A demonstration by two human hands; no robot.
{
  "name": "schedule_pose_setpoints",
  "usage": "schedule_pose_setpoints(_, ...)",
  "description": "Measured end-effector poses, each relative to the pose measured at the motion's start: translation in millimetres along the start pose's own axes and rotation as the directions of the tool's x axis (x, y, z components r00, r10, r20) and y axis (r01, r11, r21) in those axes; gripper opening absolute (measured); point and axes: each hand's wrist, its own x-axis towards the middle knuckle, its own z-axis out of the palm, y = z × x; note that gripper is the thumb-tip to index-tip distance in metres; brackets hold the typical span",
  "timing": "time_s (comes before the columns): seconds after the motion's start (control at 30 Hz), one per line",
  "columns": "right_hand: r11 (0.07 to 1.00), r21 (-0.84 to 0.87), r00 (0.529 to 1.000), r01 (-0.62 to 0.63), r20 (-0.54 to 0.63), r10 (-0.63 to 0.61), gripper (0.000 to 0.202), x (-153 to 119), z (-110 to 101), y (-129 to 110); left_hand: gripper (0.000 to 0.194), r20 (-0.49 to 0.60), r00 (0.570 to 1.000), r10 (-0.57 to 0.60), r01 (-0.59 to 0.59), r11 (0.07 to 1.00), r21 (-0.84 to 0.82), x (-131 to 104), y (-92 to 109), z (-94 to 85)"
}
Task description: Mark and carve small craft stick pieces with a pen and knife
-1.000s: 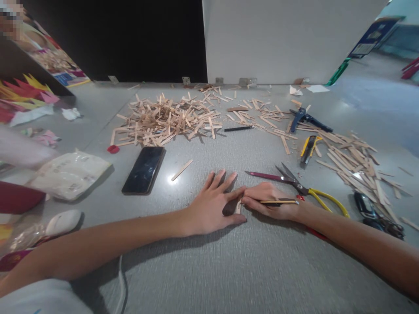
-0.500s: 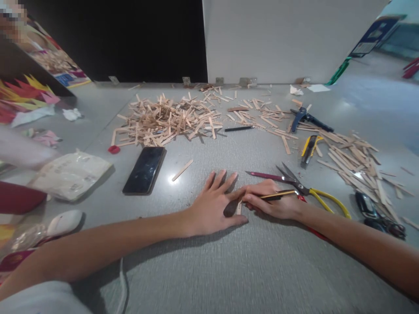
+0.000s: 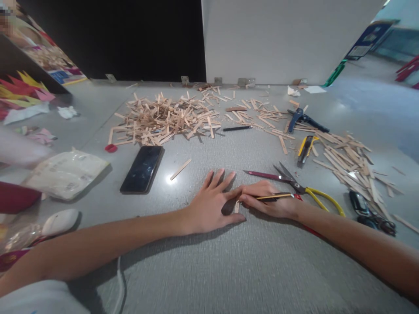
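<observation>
My left hand [image 3: 209, 200] lies flat on the table with its fingers spread. Its forefinger and thumb frame a short wooden craft stick [image 3: 237, 206], which has a small mark on it. My right hand [image 3: 265, 199] is closed around a pencil [image 3: 275, 197], black and yellow, with its tip hidden by the fingers near the stick's upper end. Just beyond the right hand are open yellow-handled scissors [image 3: 299, 187] and a dark red pointed tool [image 3: 266, 175]. A red item [image 3: 310, 231] shows partly from under the right forearm.
A heap of craft sticks [image 3: 166, 117] spreads at the back, with more sticks [image 3: 356, 161] at right. A phone [image 3: 142, 169], a single stick [image 3: 180, 169], a plastic packet [image 3: 68, 174], a yellow cutter [image 3: 307, 149] and blue-handled pliers [image 3: 296, 119] lie around. Upright panels [image 3: 284, 39] edge the back.
The view has shifted slightly, so everything sits a little further left. The pencil leans a bit differently in my right hand; my left hand stays put on the table.
</observation>
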Motion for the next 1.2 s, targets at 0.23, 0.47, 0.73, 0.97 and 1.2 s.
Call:
schedule_pose_setpoints(0.23,0.994,-0.053,0.995,0.097,-0.001,-0.097,0.051,0.6,-0.8,3.0,0.089,0.019,1.000,-0.009,0.009,1.000,-0.003,0.8,1.0,-2.2)
schedule_pose_setpoints(0.47,0.993,-0.078,0.996,0.085,0.013,-0.084,0.053,0.7,1.6,1.8,0.089,0.022,1.000,-0.009,0.010,1.000,-0.026,0.5,-1.9,-1.7)
schedule_pose_setpoints(0.73,1.000,-0.007,1.000,0.019,-0.007,-0.019,0.049,2.8,0.9,-0.9,0.087,0.063,0.998,-0.031,0.032,0.999,-0.017,2.0,3.6,-8.2)
schedule_pose_setpoints(0.97,0.992,0.061,0.993,-0.114,0.013,0.113,0.044,1.3,-1.7,-3.1,0.086,0.056,0.998,-0.036,0.035,0.999,0.007,3.3,7.7,-8.4)
schedule_pose_setpoints(1.2,0.992,0.092,0.996,-0.091,0.004,0.091,0.041,0.5,-2.4,-3.3,0.089,0.060,0.998,-0.034,0.034,0.999,-0.001,2.6,6.3,-6.7)
